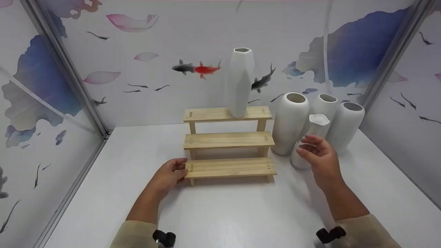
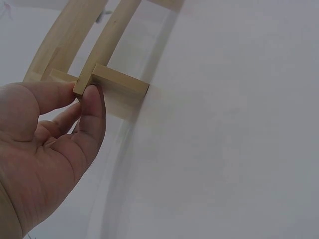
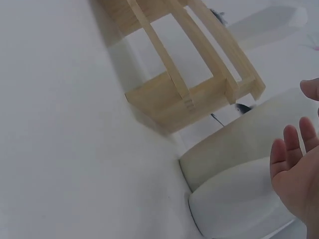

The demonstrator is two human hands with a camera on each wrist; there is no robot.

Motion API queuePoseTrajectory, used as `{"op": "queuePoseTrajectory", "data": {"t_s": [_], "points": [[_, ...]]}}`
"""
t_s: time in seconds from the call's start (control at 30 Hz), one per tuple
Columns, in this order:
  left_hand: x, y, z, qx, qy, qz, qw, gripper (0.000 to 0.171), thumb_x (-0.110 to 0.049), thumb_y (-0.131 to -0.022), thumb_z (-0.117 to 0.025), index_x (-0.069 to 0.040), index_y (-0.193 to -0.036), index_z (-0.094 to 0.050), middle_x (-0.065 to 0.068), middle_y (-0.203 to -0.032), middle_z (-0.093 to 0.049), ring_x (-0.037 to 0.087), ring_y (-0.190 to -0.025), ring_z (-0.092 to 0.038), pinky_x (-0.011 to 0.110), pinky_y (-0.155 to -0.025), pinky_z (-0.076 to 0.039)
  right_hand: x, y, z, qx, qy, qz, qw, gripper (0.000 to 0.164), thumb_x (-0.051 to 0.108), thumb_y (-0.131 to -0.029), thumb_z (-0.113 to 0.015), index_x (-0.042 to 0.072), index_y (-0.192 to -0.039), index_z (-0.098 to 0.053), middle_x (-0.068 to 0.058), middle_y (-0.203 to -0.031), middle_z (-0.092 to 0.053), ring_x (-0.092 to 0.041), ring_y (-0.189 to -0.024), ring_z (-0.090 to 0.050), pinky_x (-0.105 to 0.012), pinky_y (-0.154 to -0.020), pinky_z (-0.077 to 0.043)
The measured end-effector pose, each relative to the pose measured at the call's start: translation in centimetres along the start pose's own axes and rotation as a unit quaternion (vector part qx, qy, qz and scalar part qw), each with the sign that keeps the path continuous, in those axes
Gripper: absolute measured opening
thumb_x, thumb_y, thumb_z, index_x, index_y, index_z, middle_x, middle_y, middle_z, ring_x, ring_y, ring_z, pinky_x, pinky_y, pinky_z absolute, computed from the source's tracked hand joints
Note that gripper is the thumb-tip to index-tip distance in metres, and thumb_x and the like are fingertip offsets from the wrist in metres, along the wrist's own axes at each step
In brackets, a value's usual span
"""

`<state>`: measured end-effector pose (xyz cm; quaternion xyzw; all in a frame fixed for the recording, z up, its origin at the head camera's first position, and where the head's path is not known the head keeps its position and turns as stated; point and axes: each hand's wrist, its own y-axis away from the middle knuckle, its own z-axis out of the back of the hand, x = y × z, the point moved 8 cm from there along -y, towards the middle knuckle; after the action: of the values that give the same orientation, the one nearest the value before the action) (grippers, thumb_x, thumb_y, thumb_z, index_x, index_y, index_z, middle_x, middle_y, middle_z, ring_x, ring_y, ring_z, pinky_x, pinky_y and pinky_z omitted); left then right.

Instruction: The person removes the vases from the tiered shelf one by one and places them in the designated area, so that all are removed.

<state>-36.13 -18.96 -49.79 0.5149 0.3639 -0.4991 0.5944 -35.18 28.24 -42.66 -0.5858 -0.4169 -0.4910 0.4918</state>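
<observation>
A three-tier wooden stand (image 1: 231, 168) sits on the table, its steps rising toward the back wall. At the left end of its lowest step, my left hand (image 1: 169, 175) pinches the board between thumb and fingers, as the left wrist view shows on the stand's edge (image 2: 89, 74). My right hand (image 1: 322, 159) is beside a small white vase with a wavy rim (image 1: 318, 120), fingers loosely bent and holding nothing. In the right wrist view the fingers (image 3: 293, 147) overlap the white vases. A tall faceted white vase (image 1: 240, 82) stands upright on the top step.
Behind the small vase is a group of white vases: a wide one (image 1: 289, 127) next to the stand, one at the back (image 1: 325, 103) and one on the right (image 1: 347, 125). Printed wall panels (image 1: 193, 34) enclose the white table (image 1: 220, 213) at the back and sides.
</observation>
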Motion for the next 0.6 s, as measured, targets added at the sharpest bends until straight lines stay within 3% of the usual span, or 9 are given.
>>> {"op": "queuePoseTrajectory", "data": {"t_s": [0.23,0.5,0.6], "points": [[-0.2,0.0,-0.2,-0.001,-0.002,0.006,1.0,0.048,-0.007,-0.105,-0.064,-0.01,-0.152,-0.055,0.013,-0.144,-0.062,0.023,-0.125,-0.065,0.041,-0.109,-0.056,0.3,0.6,-2.9,0.036,-0.002,-0.014,0.999,0.059,0.016,-0.095,-0.083,0.008,-0.144,-0.051,-0.002,-0.132,-0.062,-0.017,-0.121,-0.06,-0.019,-0.098,-0.057],[0.1,0.0,0.0,-0.009,-0.007,0.012,0.9999,0.046,-0.008,-0.105,-0.063,-0.012,-0.15,-0.056,0.011,-0.141,-0.064,0.022,-0.123,-0.066,0.039,-0.106,-0.057,0.8,0.7,-5.8,0.062,-0.028,-0.012,0.998,0.052,0.004,-0.095,-0.079,0.008,-0.14,-0.052,0.001,-0.124,-0.065,-0.024,-0.125,-0.062,-0.022,-0.098,-0.058],[0.0,0.0,0.0,-0.01,-0.01,0.013,0.9998,0.045,-0.009,-0.106,-0.063,-0.013,-0.15,-0.056,0.01,-0.142,-0.064,0.022,-0.123,-0.066,0.038,-0.107,-0.057,1.2,0.5,-6.8,0.065,-0.036,-0.003,0.997,0.049,0.0,-0.095,-0.077,0.01,-0.137,-0.054,-0.003,-0.125,-0.065,-0.027,-0.126,-0.062,-0.023,-0.098,-0.058]]}}
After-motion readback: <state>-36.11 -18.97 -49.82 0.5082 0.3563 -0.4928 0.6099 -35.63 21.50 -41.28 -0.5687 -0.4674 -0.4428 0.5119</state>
